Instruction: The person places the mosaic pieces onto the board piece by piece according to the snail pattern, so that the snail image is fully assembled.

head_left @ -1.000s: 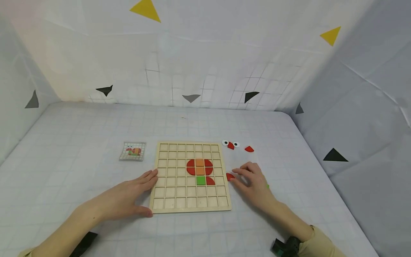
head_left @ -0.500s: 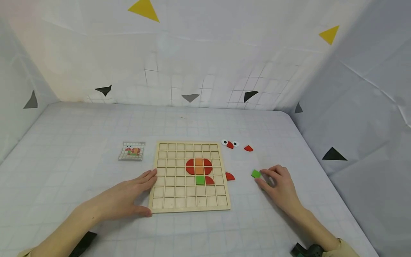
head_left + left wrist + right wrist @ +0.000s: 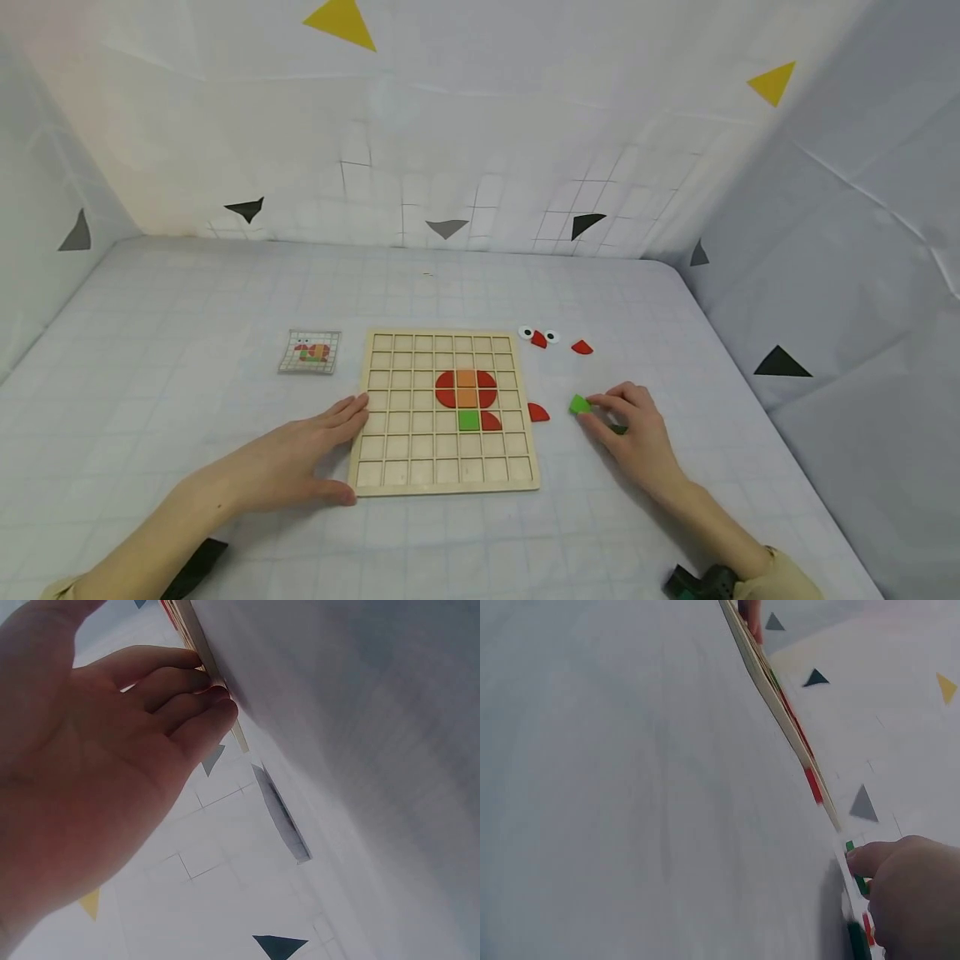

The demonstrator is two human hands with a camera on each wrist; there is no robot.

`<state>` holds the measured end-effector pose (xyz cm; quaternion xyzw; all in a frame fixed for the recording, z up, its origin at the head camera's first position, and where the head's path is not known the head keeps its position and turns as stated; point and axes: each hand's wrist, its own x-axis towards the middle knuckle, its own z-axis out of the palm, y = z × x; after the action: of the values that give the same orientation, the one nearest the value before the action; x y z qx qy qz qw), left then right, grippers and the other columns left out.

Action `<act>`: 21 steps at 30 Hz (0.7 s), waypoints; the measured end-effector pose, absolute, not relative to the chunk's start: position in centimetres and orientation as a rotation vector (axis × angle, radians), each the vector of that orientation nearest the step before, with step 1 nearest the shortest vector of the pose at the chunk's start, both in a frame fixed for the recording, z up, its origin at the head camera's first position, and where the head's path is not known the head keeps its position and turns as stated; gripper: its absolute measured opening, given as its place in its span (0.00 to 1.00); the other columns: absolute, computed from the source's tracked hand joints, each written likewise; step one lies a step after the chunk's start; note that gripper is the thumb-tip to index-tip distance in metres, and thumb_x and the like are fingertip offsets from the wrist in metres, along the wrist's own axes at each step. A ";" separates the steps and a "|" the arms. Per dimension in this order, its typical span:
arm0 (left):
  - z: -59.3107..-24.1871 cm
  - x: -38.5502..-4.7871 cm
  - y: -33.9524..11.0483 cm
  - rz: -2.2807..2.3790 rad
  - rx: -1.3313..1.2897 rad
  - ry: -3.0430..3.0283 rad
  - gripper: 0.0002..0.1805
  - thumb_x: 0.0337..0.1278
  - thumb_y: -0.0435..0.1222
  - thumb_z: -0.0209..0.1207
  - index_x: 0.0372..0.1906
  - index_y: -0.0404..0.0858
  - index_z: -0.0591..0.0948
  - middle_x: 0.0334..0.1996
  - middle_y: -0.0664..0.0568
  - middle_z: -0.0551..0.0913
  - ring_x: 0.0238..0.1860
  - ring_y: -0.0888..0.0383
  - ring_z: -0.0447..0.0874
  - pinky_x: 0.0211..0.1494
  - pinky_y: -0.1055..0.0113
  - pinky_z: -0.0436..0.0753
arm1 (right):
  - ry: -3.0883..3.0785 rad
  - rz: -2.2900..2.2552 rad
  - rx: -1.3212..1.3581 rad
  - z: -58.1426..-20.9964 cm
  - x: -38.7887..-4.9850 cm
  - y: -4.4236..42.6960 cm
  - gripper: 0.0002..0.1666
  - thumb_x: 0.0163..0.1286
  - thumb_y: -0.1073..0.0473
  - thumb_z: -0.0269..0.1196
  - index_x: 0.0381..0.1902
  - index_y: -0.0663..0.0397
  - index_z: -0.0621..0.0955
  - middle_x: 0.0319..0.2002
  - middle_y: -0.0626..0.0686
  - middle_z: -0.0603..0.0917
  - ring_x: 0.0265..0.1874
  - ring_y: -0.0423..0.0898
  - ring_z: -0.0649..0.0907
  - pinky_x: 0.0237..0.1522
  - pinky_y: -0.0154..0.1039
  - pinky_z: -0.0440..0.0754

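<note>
A wooden grid board (image 3: 397,492) lies on the table, holding red quarter-circle tiles, two orange squares (image 3: 466,388) and a green square (image 3: 468,420). My left hand (image 3: 315,454) rests along the board's left edge, fingers fairly straight; in the left wrist view the fingertips touch the board's side. To the right of the board, my right hand (image 3: 633,433) pinches a green square tile (image 3: 580,404) between thumb and fingers. Another green piece (image 3: 618,429) shows partly under that hand. Between board and hand lies a loose red quarter-circle (image 3: 537,412).
Beyond the right hand are two eye discs (image 3: 552,337), a red piece (image 3: 539,339) between them and another red piece (image 3: 582,347). A small picture card (image 3: 310,352) lies left of the board. White cloth walls enclose the table.
My right hand moved right from beside the loose red quarter-circle to the green tile, then slightly back left with the tile between its fingers. The left hand and board have stayed put.
</note>
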<state>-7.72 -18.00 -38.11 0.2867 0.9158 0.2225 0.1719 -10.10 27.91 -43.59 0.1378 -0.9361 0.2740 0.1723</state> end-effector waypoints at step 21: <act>-38.1 -7.8 -17.9 0.631 0.799 2.595 0.57 0.48 0.61 0.68 0.77 0.34 0.60 0.80 0.46 0.51 0.79 0.43 0.50 0.73 0.41 0.64 | -2.441 1.034 0.984 -43.3 -11.5 18.7 0.14 0.57 0.63 0.75 0.43 0.57 0.88 0.36 0.50 0.78 0.38 0.40 0.69 0.37 0.30 0.68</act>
<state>-7.76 -17.91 -38.14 0.2823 0.9164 0.2229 0.1759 -11.46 18.66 -43.31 0.3438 -0.8527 0.3610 0.1561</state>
